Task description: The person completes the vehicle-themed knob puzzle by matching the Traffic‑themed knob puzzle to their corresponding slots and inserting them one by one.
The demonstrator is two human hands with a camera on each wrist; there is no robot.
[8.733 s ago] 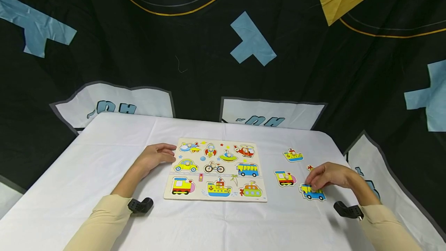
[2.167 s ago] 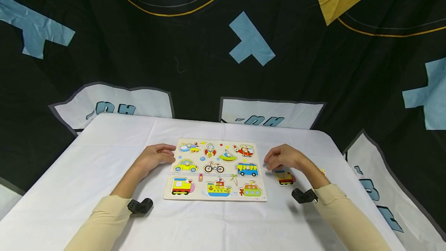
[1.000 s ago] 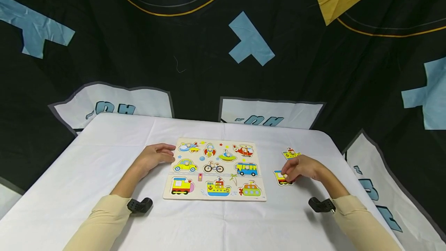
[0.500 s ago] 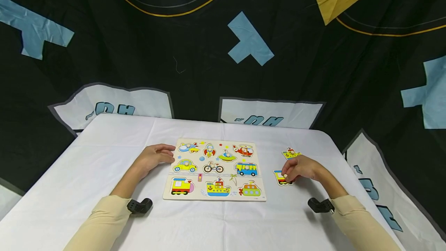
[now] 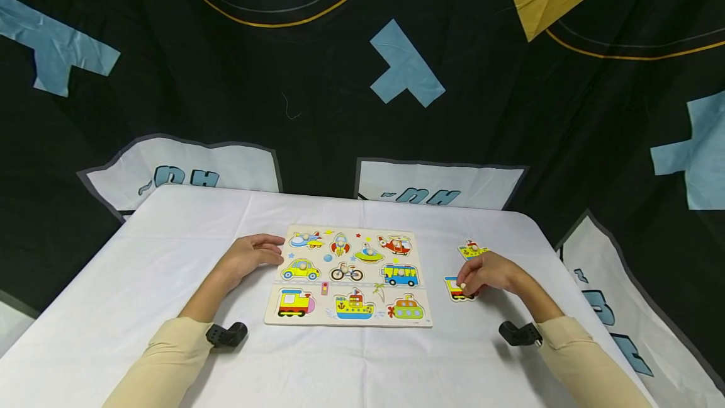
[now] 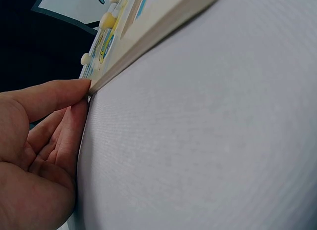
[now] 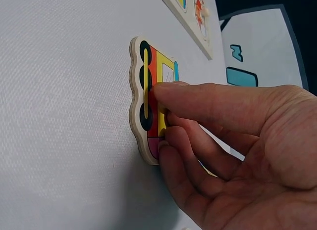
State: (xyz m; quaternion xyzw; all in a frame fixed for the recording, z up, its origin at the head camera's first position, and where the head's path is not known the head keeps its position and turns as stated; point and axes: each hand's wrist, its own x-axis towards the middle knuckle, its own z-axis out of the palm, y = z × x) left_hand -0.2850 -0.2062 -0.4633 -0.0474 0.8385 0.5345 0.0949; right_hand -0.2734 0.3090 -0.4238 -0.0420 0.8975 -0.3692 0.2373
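A wooden puzzle board (image 5: 372,272) printed with vehicles lies flat on the table. Fingertips of my left hand (image 5: 252,255) touch its left edge; in the left wrist view the same hand (image 6: 34,146) meets the board's corner. To the board's right, my right hand (image 5: 493,271) pinches a train puzzle piece (image 5: 455,288) with thumb and fingers. The right wrist view shows the train piece (image 7: 153,67) close to the cloth, its far side and any knob hidden behind my thumb. Partly covered by that hand is a ship puzzle piece (image 5: 469,248).
A white cloth (image 5: 362,370) covers the table. Inside the board sit the bus piece (image 5: 399,275) and several other knobbed pieces such as the car (image 5: 301,268). Behind the table hangs a black curtain (image 5: 255,93) with taped shapes.
The bus piece, under my right hand at the right earlier, now lies in the board. My right hand moved back from the board's right edge to the train piece, then stayed. My left hand is unchanged.
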